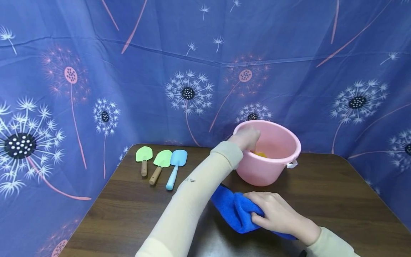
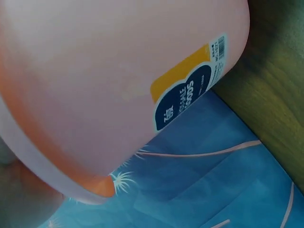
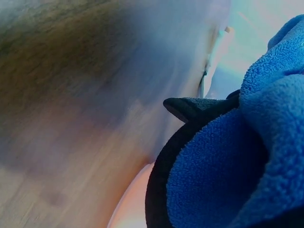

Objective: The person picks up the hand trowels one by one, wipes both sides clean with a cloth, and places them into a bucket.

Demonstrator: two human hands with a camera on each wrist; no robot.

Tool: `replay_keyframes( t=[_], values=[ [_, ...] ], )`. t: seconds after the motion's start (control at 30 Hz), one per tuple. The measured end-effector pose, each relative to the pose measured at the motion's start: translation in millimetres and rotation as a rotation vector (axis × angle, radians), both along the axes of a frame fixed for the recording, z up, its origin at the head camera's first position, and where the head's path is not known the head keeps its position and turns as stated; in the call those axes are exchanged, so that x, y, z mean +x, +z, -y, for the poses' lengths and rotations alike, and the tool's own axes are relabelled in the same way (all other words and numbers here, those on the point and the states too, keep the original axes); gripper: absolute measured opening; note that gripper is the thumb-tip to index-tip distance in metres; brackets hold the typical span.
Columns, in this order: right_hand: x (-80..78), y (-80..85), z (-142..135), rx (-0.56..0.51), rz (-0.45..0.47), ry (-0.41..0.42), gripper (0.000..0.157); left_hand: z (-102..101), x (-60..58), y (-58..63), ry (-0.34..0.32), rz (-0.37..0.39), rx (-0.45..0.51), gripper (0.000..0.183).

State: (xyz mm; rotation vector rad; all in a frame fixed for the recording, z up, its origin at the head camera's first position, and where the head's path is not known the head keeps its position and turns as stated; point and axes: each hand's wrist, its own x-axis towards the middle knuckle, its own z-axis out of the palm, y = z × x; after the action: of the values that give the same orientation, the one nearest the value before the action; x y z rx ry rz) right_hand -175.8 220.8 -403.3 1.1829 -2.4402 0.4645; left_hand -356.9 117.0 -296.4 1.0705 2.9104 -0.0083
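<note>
My left hand (image 1: 248, 137) reaches over the near-left rim of a pink bucket (image 1: 264, 172), its fingers dipping inside and mostly hidden. Something yellow (image 1: 260, 154) shows at the bottom beside that hand. In the left wrist view the bucket's outer wall (image 2: 85, 95) with a printed label (image 2: 185, 88) fills most of the frame. In front of the bucket, my right hand (image 1: 277, 214) grips a bunched blue cloth (image 1: 239, 212) low over the table. The right wrist view shows the cloth's black-edged fold (image 3: 213, 166).
Left of my left arm, a row of small spatulas lies on the brown wooden table (image 1: 128, 214): two with green blades (image 1: 144, 153) and wooden handles, one all blue (image 1: 174, 169). A blue dandelion-print curtain (image 1: 144, 89) hangs behind. The bucket's white handle fitting (image 1: 292, 164) sticks out right.
</note>
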Motion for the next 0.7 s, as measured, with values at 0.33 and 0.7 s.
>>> replay_keyframes(
  t=[0.33,0.7],
  values=[
    [-1.8,3.0,9,-0.013,-0.012,0.023,0.046,-5,13.4,3.8,0.137,0.057,-0.018,0.017],
    [-2.5,1.6,11,-0.021,0.007,0.018,0.047,-4,12.5,-1.1,0.184,0.08,-0.015,0.016]
  ],
)
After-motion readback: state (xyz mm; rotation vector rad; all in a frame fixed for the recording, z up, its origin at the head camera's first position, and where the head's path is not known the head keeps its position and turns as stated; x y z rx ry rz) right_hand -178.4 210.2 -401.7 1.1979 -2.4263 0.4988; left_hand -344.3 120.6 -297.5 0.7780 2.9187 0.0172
